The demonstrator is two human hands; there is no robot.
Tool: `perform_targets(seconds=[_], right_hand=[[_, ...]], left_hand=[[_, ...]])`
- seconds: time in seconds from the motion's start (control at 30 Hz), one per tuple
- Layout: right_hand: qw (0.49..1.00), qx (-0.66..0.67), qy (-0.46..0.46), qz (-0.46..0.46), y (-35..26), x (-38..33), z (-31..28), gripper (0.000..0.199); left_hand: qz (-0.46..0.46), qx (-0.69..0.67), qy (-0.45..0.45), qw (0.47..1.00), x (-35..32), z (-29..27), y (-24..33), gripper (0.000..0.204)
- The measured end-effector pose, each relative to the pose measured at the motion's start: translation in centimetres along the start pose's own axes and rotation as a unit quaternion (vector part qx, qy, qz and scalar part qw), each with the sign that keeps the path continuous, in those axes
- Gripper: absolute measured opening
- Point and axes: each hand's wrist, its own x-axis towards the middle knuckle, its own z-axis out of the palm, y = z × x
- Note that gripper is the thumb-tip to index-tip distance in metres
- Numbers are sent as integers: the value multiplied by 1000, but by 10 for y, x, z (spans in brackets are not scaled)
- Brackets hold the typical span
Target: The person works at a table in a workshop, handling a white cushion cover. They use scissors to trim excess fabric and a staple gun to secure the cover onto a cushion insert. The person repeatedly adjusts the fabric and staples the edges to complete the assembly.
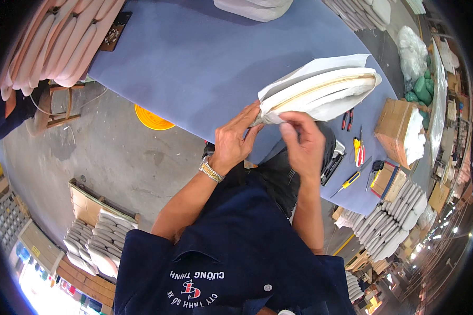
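Note:
A white padded cushion cover (326,89) with a tan zipper line lies on the blue table (194,58), wrapped partly in white paper. My left hand (236,139), with a metal watch on the wrist, presses on the cover's near end. My right hand (302,142) pinches the same end of the cover, fingers closed at the zipper's tip. Both forearms come up from my dark blue shirt.
Red pliers (347,119), yellow-handled cutters (358,149), a yellow screwdriver (349,180) and a black tool lie at the table's right. A cardboard box (397,128) stands further right. Pink cushions (58,37) are stacked top left, white cushions (389,220) lower right, a yellow bucket (151,118) on the floor.

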Motion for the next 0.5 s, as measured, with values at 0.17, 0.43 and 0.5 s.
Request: perform_targets(seconds=[0.17, 0.43, 0.5], right_hand=[[983, -30, 175, 49, 32, -13, -89, 21], [878, -266, 276, 286, 264, -134, -208, 52], [852, -315, 257, 331, 282, -152, -214, 55]], left_hand=[[17, -9, 27, 999, 8, 1, -12, 37], [4, -30, 11, 999, 22, -4, -15, 37], [-1, -29, -3, 1000, 14, -6, -12, 38]])
